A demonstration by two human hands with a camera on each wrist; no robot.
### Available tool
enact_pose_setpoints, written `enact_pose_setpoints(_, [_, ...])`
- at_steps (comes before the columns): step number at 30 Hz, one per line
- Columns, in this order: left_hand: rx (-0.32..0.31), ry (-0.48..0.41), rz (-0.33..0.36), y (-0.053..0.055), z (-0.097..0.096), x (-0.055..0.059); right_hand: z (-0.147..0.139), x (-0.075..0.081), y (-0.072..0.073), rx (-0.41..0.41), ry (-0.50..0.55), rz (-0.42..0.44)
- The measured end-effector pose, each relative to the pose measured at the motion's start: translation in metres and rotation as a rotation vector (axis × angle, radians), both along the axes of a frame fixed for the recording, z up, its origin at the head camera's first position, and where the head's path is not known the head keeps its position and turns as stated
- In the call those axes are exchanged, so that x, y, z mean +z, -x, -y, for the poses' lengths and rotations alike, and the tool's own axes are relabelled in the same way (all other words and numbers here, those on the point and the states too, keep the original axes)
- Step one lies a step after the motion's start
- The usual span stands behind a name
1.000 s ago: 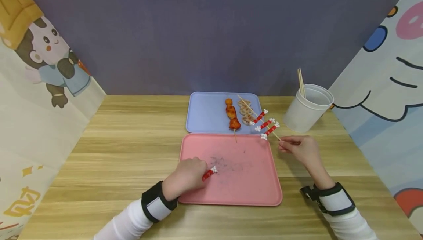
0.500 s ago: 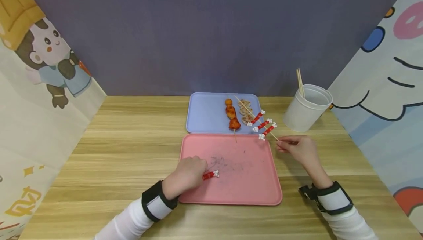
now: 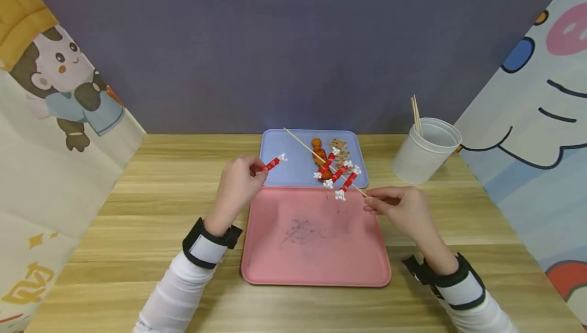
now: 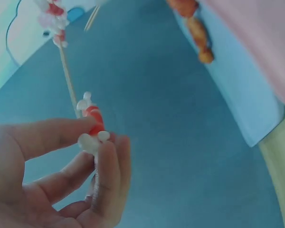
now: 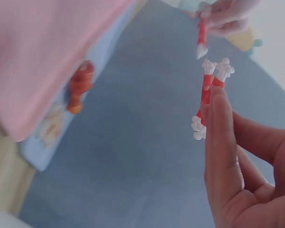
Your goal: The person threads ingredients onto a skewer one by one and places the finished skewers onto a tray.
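My left hand pinches a small red piece with white knobbly ends between thumb and fingertips, raised over the left side of the blue tray. In the left wrist view the same red piece overlaps the bare tip of a thin wooden skewer. My right hand grips the skewer near its lower end. Three matching red pieces are threaded crosswise on it, and its bare tip slants up to the left. In the right wrist view, fingers partly hide those threaded pieces.
An orange-brown food skewer and a row of pale, holed slices lie on the blue tray. A pink tray sits in front. At the right stands a white bucket with several bare skewers.
My left hand has lifted the red piece off the pink tray and carried it up and forward. My right hand has shifted left with the loaded skewer.
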State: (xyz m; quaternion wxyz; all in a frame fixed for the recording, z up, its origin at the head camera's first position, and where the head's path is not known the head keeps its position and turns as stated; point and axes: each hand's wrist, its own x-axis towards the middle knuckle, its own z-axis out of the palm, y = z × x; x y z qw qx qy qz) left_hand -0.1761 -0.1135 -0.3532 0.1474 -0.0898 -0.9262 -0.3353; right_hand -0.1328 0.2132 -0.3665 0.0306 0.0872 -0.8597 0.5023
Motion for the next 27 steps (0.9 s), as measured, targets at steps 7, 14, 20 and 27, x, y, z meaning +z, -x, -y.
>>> enact_pose_setpoints(7, [0.082, -0.137, -0.077, 0.017, -0.002, 0.012, 0.005, 0.007, -0.005, 0.041, 0.018, -0.038])
enact_pose_setpoints(14, [0.149, -0.225, -0.177, 0.025, -0.006, 0.018, 0.005, 0.007, -0.005, 0.062, 0.035, -0.039])
enact_pose_setpoints(20, [0.174, -0.254, -0.247, 0.030, -0.011, 0.025, 0.005, 0.008, -0.004, 0.072, 0.057, -0.014])
enact_pose_setpoints(27, [0.161, -0.289, -0.273, 0.032, -0.019, 0.027, 0.005, 0.008, -0.003, 0.078, 0.073, -0.001])
